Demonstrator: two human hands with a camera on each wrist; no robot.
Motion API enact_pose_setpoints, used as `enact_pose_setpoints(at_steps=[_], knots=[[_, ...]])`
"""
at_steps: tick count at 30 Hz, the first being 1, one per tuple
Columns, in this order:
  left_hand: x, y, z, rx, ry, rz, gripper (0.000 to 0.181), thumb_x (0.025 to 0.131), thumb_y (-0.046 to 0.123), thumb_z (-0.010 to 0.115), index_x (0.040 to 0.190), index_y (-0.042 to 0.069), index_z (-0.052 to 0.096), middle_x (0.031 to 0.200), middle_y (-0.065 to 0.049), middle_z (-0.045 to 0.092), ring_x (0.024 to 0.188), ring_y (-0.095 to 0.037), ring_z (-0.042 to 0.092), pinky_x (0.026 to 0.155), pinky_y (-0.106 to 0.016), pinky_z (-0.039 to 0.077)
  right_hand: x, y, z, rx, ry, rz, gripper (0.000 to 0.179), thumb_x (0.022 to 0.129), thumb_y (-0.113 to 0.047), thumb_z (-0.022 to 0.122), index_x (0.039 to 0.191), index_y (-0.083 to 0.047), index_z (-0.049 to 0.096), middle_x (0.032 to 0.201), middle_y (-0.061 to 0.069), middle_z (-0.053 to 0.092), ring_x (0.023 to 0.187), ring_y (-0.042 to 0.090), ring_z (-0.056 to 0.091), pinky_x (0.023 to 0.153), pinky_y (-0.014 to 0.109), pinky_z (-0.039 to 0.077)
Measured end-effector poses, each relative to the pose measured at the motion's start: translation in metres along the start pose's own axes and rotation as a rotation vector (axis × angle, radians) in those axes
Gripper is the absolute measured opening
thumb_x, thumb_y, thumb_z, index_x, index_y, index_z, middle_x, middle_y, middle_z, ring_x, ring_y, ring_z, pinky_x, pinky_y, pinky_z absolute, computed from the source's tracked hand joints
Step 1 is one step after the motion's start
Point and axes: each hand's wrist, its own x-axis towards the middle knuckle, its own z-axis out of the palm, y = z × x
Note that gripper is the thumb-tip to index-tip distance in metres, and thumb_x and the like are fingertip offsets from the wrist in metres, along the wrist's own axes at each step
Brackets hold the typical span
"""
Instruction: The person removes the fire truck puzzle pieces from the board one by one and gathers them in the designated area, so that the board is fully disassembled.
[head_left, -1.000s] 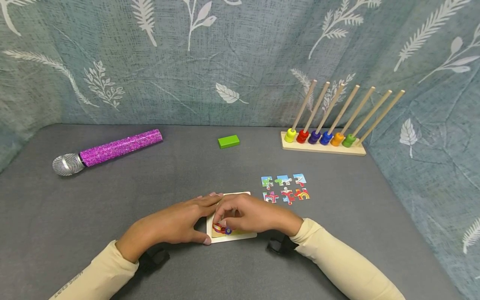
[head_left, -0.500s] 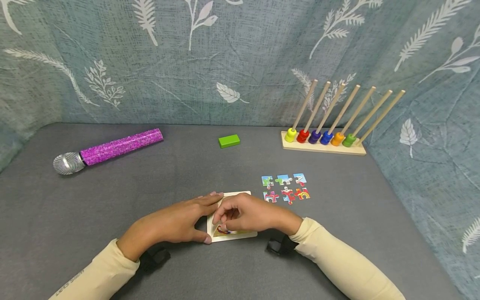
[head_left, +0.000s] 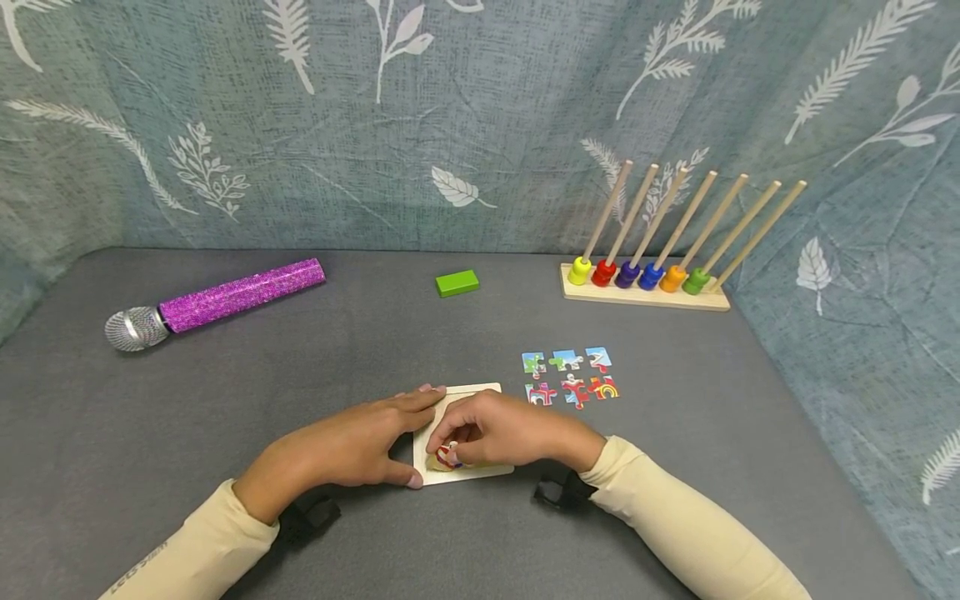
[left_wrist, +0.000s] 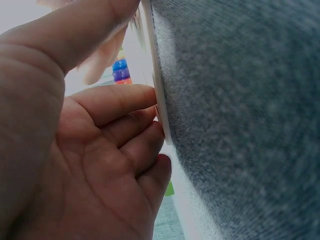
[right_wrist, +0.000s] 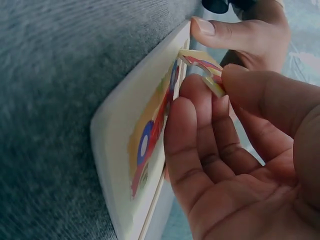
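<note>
A small wooden picture puzzle board with a pale frame lies on the table before me. My left hand rests along its left side, thumb at the near corner and fingers at the far corner. In the left wrist view those fingertips touch the board's edge. My right hand is over the board and pinches a jigsaw piece between thumb and fingers. That piece, red, yellow and purple, stands tilted up from the board near its left side. Much of the board's picture is hidden under the right hand in the head view.
Several loose jigsaw pieces lie in two rows right of the board. Farther back are a green block, a purple glittery microphone at left, and a wooden peg stand with coloured beads at right. A leaf-patterned cloth hangs behind.
The right fingers have closed on the piece at the board's near-left corner and tipped it up, baring the pale ground beneath. The left hand has stayed in place.
</note>
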Motion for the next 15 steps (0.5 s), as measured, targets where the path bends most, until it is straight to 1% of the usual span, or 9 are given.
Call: enact_pose_setpoints(at_steps=[2,4,7,9,11,13,15], knots=[[0.0,0.0,0.0,-0.004,0.005,0.014,0.084,0.079,0.029,0.081,0.146,-0.001,0.04,0.155,-0.014,0.031,0.141,-0.036,0.027,0.112,-0.051,0.024,0.0,0.0,0.001,-0.024,0.024,-0.007,0.019,0.088,0.004,0.064,0.103,-0.004,0.072,0.088,-0.002,0.065,0.079,-0.001,0.053,0.071,0.018,0.049],[0.0,0.0,0.0,-0.01,0.007,0.021,0.083,0.079,0.028,0.081,0.146,0.0,0.041,0.155,-0.015,0.031,0.14,-0.037,0.028,0.113,-0.051,0.023,-0.001,0.0,0.001,-0.033,0.06,0.007,0.02,0.088,0.004,0.064,0.104,-0.003,0.072,0.088,-0.003,0.064,0.077,-0.001,0.053,0.069,0.018,0.049],[0.0,0.0,0.0,-0.013,0.005,0.023,0.082,0.079,0.027,0.081,0.146,0.0,0.042,0.154,-0.016,0.032,0.14,-0.037,0.028,0.112,-0.052,0.024,-0.003,-0.001,-0.001,0.012,0.095,0.05,0.018,0.088,0.004,0.065,0.104,-0.002,0.07,0.085,-0.006,0.064,0.072,0.0,0.055,0.064,0.019,0.049],[0.0,0.0,0.0,-0.012,0.001,0.016,0.082,0.08,0.027,0.081,0.146,0.0,0.041,0.154,-0.016,0.032,0.14,-0.038,0.028,0.112,-0.053,0.025,-0.005,-0.002,-0.004,0.044,0.106,0.074,0.014,0.089,0.003,0.066,0.102,-0.003,0.069,0.081,-0.006,0.063,0.067,0.001,0.054,0.059,0.02,0.048],[-0.001,0.001,0.0,-0.01,-0.002,0.01,0.083,0.08,0.028,0.081,0.146,-0.002,0.04,0.154,-0.015,0.031,0.14,-0.038,0.028,0.111,-0.053,0.026,-0.007,-0.001,-0.006,0.055,0.108,0.08,0.01,0.089,0.002,0.066,0.097,-0.004,0.068,0.078,-0.006,0.063,0.065,0.002,0.054,0.057,0.02,0.047],[-0.001,0.001,0.0,-0.008,-0.002,0.007,0.083,0.08,0.028,0.08,0.145,-0.003,0.04,0.155,-0.015,0.031,0.14,-0.038,0.028,0.111,-0.053,0.026,-0.009,0.0,-0.008,0.054,0.108,0.084,0.008,0.089,0.001,0.066,0.094,-0.006,0.067,0.077,-0.007,0.062,0.065,0.003,0.054,0.057,0.02,0.047],[-0.001,0.001,0.0,-0.008,-0.003,0.004,0.083,0.08,0.029,0.08,0.145,-0.004,0.04,0.155,-0.015,0.03,0.14,-0.038,0.028,0.111,-0.053,0.026,-0.012,0.001,-0.01,0.037,0.109,0.085,0.008,0.09,-0.001,0.066,0.093,-0.007,0.067,0.078,-0.007,0.062,0.067,0.003,0.055,0.06,0.021,0.048]])
